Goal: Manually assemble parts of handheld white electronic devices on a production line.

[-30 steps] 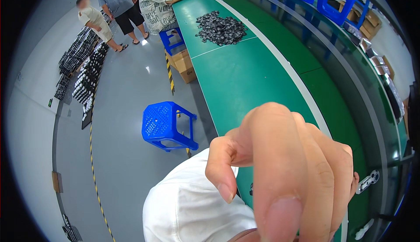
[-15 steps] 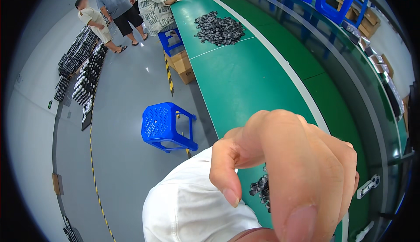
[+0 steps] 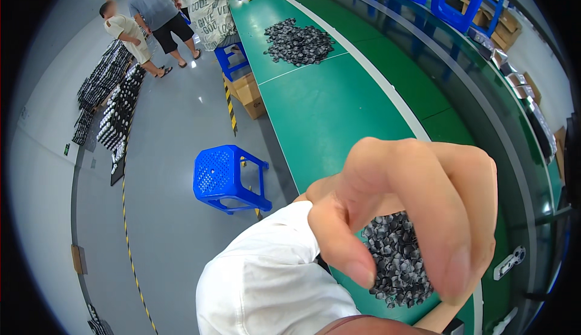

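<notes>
My left hand (image 3: 417, 202) is raised close in front of me, coming from a white sleeve (image 3: 260, 268). Its thumb and curled fingers stand apart, with nothing between them. Through that gap shows a pile of small dark grey, petal-like pieces (image 3: 396, 259) on the green tabletop (image 3: 327, 123). A strip of skin at the lower right, beside the pile, looks like my right arm (image 3: 445, 318); the fingers of my right hand are hidden.
Farther along the table lies a second pile of dark pieces (image 3: 298, 41). A blue plastic stool (image 3: 221, 174) and a cardboard box (image 3: 247, 93) stand left of the table. A seated person (image 3: 212, 11) works at the far end; others stand near stacked black-and-white goods (image 3: 118, 108).
My left hand has shifted slightly right and turned, its thumb and fingers now framing the near pile. More of that pile shows. The view has tilted slightly, and the standing people have moved a little.
</notes>
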`<state>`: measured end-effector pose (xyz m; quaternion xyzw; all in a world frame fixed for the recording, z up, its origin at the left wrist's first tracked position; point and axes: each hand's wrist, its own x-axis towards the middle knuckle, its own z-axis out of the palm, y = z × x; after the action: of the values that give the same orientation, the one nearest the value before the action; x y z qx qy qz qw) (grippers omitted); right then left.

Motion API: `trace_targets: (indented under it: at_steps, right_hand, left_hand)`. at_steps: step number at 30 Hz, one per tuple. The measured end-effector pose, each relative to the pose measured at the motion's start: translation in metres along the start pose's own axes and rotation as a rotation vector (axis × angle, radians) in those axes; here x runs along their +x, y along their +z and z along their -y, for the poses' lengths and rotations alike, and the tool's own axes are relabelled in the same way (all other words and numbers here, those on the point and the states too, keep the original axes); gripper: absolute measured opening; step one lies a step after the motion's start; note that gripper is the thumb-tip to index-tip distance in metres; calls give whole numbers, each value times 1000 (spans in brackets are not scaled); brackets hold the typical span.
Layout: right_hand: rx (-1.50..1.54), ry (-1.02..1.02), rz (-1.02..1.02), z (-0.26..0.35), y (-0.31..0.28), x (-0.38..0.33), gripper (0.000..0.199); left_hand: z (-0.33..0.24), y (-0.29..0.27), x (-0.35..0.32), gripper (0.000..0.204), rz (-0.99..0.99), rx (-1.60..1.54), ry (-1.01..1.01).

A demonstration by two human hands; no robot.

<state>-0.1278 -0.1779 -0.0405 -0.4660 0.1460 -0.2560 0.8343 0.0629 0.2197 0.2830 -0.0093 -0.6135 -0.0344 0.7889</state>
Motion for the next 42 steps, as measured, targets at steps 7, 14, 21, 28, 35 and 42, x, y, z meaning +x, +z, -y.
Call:
trace_targets:
  at_steps: [7,14,21,28,35,42]
  right_hand:
    - [-10,-42,24,5,0,-4,23]
    - [-12,-9,36,-2,13,0,24]
    - [-17,-19,6,4,6,-1,25]
    - [-37,-9,-6,3,-7,-2,26]
    - [-30,-6,-29,4,-3,-6,26]
    - [-11,-22,14,7,-2,-6,25]
  left_hand:
    - [-5,-10,-59,14,20,82,-167]
    - [-5,-12,-59,19,90,1,35]
    - [-2,-13,-51,27,145,74,-168]
    - [-5,-29,-36,12,493,-15,-103]
    - [1,-17,-36,17,436,-25,-83]
    - [6,-17,-33,18,483,-42,-97]
